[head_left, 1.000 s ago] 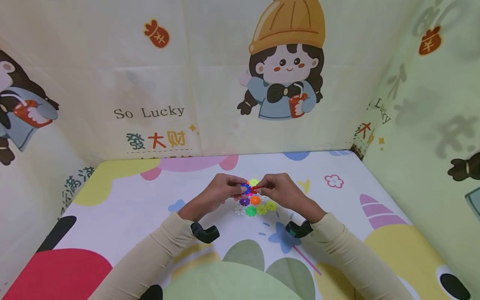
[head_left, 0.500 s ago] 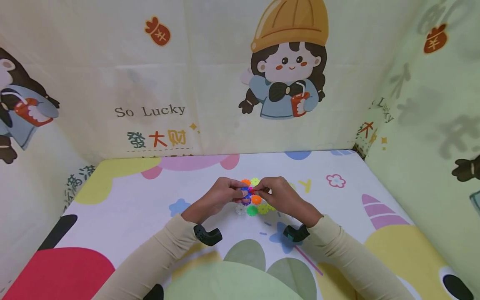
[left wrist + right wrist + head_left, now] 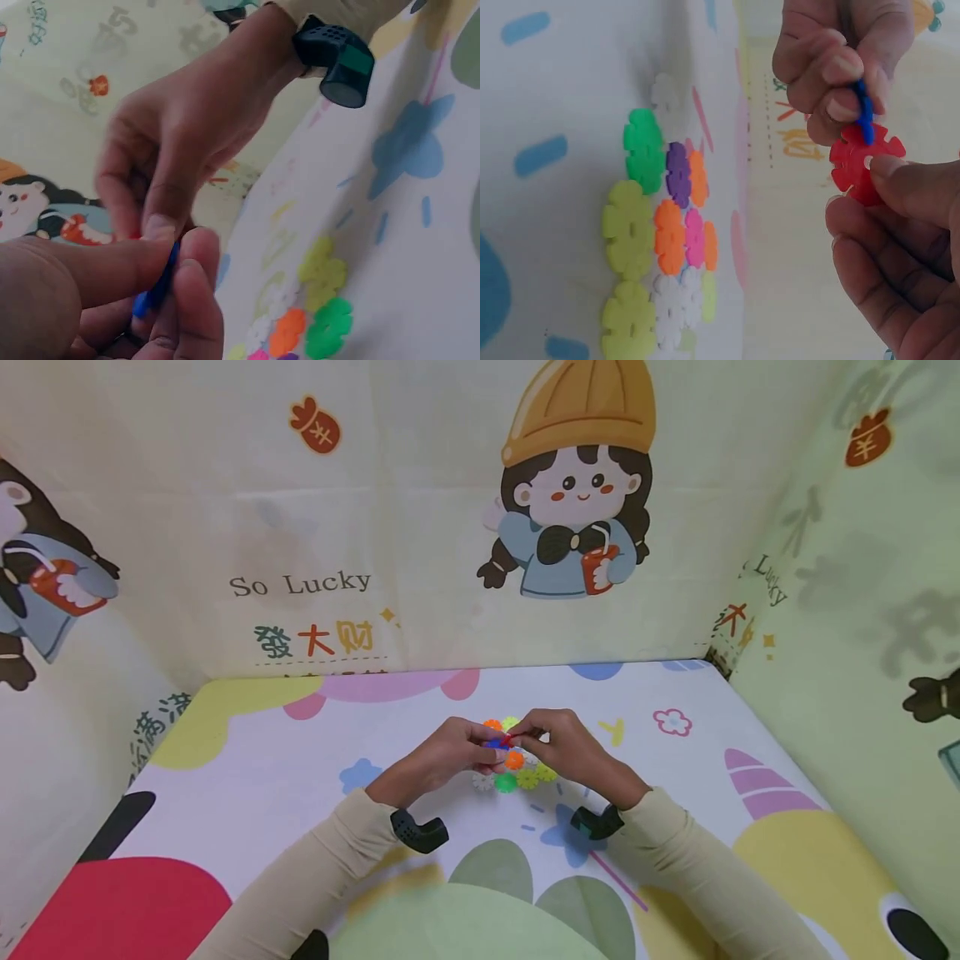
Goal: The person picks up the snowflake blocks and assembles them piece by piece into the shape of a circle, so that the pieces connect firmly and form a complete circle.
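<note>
In the head view my left hand (image 3: 435,760) and right hand (image 3: 577,750) meet above the far middle of the table. Between the left thumb and fingers is a blue snowflake disc (image 3: 865,112), seen edge-on in the right wrist view. My right hand pinches a red, notched snowflake disc (image 3: 851,166) with a small centre hole. The blue disc's lower end meets the red one's rim; whether their slots are interlocked I cannot tell. In the left wrist view fingers cover most of the blue disc (image 3: 154,292), and the red one is nearly hidden.
Several flat snowflake discs lie just below the hands: a green disc (image 3: 643,151), a yellow-green disc (image 3: 627,229), an orange disc (image 3: 670,236), a purple disc (image 3: 678,174) and a pink disc (image 3: 694,236), plus whitish ones. A patterned cloth wall (image 3: 435,527) rises behind the table.
My left hand has shifted slightly right and nearer, now covering the purple disc in the head view. The blue disc has turned. Both hands keep hold of their discs.
</note>
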{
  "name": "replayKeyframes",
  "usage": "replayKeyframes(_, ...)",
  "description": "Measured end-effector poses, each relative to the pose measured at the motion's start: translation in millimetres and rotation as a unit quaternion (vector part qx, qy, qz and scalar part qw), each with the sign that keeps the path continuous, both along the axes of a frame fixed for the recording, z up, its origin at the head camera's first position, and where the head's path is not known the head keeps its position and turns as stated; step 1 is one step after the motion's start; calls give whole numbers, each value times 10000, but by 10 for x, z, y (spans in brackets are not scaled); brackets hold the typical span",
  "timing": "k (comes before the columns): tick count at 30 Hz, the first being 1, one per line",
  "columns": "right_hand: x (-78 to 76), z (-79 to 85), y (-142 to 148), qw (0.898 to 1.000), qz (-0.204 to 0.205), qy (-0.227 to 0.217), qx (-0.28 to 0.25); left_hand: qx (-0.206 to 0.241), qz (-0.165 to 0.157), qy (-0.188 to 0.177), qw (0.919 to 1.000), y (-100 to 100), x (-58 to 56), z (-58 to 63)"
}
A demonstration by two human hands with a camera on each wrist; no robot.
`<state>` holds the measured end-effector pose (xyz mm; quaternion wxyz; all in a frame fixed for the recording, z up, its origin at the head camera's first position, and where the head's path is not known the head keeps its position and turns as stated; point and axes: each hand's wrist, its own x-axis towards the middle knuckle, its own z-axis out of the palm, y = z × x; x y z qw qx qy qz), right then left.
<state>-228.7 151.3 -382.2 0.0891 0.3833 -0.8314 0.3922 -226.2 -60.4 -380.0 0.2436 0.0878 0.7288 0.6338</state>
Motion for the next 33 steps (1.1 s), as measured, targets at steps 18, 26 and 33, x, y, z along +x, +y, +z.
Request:
replayKeyframes(18,-81,-138,107,9758,-1361,-1175,1246,150,271,-378,9988,12,2,-106)
replayKeyframes(26,-127,-220,119,9587,-1598,-1600,1722,280,189,-439,9985,2,48,-86)
replayKeyframes(33,-174,-292,76,9464,-1896,-1567,2092,303,-84,-481,9983,-50,50,-97)
